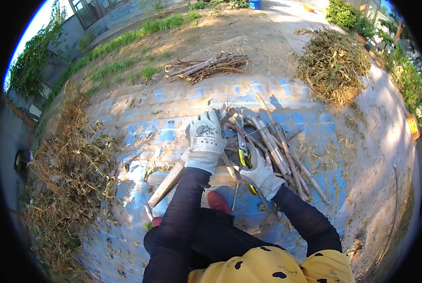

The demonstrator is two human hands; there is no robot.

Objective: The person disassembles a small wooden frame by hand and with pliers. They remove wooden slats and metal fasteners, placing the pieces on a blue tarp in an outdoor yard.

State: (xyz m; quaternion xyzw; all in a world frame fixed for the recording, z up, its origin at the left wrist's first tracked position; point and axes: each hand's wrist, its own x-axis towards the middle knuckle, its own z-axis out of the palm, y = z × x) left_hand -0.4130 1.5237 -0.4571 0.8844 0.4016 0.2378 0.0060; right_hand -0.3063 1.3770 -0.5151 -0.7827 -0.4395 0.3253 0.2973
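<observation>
My left hand (206, 137), in a pale grey work glove, is closed around a dry stick (228, 114) whose brown end shows past the fingers. My right hand (262, 175), gloved alike, grips a pair of pruning shears (244, 157) with yellow and black handles. Their metal blades point away from me, close to the stick. How far the blades are apart is hard to make out. Beside the right hand lies a loose pile of cut sticks (278, 148). A thick piece of wood (168, 183) lies slantwise below the left hand.
Under everything spreads a dusty blue sheet (315, 125). Beyond it lies a bundle of sticks (208, 67). Heaps of dried plants stand at the left (71, 174) and far right (334, 68). My red shoe (219, 202) is near the wood. A blue bucket (255, 4) stands far off.
</observation>
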